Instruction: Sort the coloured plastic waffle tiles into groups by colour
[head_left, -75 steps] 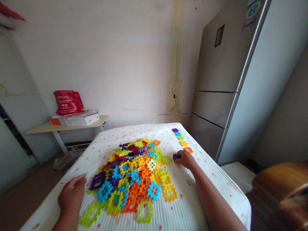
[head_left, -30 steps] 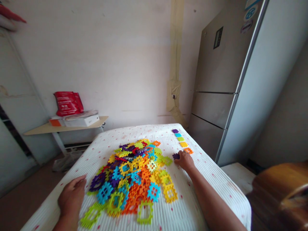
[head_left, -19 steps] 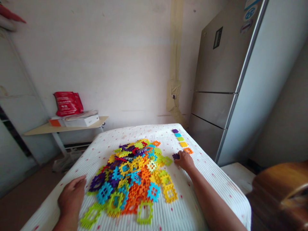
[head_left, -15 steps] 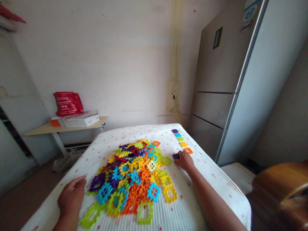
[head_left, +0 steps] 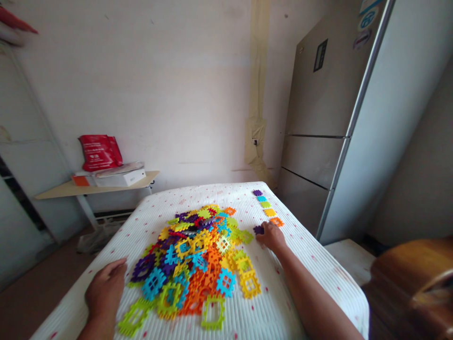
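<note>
Barely any change: over the last second the right hand (head_left: 272, 236) and the dark purple square notched plastic tile (head_left: 258, 230) stay put. Versus 2.5 s ago, only a slight shift. My read: placement paused or being fine-tuned.

Right fingers and thumb are curled at the tile's right side; firm pinch or just touching, can't tell. Tile lies between the heap of multicoloured notched plastic pieces (head_left: 212, 264) and the near end of the row at far right. Row, far to near: purple tile (head_left: 257, 192), blue tile (head_left: 262, 199), lime tile (head_left: 265, 205), yellow tile (head_left: 270, 212), orange tile (head_left: 276, 222).

Left hand (head_left: 106, 285): nothing in it, fingers loosely extended, just left of the heap. Hands well apart.

Surface: white ribbed cloth with red specks (head_left: 141, 222). Room: silver-grey refrigerator (head_left: 311, 108) right, pale wall (head_left: 141, 71) behind, red plastic bag (head_left: 99, 151) and white box (head_left: 127, 177) on a pale wooden side table (head_left: 53, 191) far left.
</note>
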The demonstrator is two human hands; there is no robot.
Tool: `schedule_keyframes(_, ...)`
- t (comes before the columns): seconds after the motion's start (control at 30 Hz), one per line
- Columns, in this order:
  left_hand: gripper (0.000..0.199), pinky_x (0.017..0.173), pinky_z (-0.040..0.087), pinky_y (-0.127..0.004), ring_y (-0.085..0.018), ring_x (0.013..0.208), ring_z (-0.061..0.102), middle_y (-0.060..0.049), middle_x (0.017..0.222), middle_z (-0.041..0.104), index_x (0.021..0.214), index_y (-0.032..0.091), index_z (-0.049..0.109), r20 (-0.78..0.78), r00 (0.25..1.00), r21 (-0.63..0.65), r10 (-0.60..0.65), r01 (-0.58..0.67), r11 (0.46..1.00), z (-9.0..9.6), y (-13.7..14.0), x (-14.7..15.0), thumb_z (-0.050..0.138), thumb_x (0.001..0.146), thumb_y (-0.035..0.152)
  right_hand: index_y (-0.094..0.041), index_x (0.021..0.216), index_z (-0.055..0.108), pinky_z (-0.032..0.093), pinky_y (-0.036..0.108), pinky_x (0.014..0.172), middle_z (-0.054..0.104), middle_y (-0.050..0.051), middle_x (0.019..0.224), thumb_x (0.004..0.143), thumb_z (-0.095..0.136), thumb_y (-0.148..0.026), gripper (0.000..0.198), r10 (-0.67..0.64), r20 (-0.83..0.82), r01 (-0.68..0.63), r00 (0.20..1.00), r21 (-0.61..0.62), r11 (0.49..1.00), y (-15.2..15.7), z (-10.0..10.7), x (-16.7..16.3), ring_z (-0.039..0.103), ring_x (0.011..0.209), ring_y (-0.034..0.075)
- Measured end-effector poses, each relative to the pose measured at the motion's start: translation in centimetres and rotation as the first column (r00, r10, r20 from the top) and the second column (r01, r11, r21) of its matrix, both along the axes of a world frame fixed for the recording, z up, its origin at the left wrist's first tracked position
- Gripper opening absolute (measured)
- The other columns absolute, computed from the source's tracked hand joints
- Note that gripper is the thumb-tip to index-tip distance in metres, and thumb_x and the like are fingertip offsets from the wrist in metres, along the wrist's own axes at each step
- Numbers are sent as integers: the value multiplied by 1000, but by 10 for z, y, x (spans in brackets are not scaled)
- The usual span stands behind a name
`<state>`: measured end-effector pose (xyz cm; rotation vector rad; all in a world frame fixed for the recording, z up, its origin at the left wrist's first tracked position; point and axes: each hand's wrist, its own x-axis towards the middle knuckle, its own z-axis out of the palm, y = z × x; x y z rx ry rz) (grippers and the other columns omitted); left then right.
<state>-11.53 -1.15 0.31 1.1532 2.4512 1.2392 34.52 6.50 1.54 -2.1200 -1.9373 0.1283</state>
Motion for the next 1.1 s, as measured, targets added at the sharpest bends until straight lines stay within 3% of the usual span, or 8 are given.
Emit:
schedule_keyframes(0.57,38,75,47,-29,-23,83,63,-8,93,70,98,14,68,-16,1000,-1,4,-4,1000,4,-2,4,47,75,36,-15,101,62,40,28,72,61,13,103,75,57,-31,31,-1,15,1,1000,7,1000,1,-3,-1,58,95,23)
schedule_keyframes(0.77,37,76,46,-31,-24,86,62,-9,96,69,97,16,68,-45,999,-25,-5,4,1000,1,1,1,46,76,38,-14,103,62,40,29,78,61,14,103,78,55,-32,32,18,49,-22,999,79,997,5,-4,-11,55,98,24)
schedule_keyframes(0.97,37,67,47,-31,-23,73,62,-7,82,69,92,17,69,-39,999,-42,3,-4,999,2,5,-1,47,73,40,-14,101,63,39,27,79,63,13,100,73,58,-24,30,6,-7,-5,1000,196,981,29,1,-11,55,97,23)
schedule_keyframes(1.1,34,59,48,-30,-23,67,64,-4,75,70,80,19,70,-39,999,-38,21,-22,999,-7,19,-29,47,71,42,-15,111,60,39,27,80,62,11,106,76,58,-27,37,-52,-21,55,998,259,964,63,18,7,54,101,23)
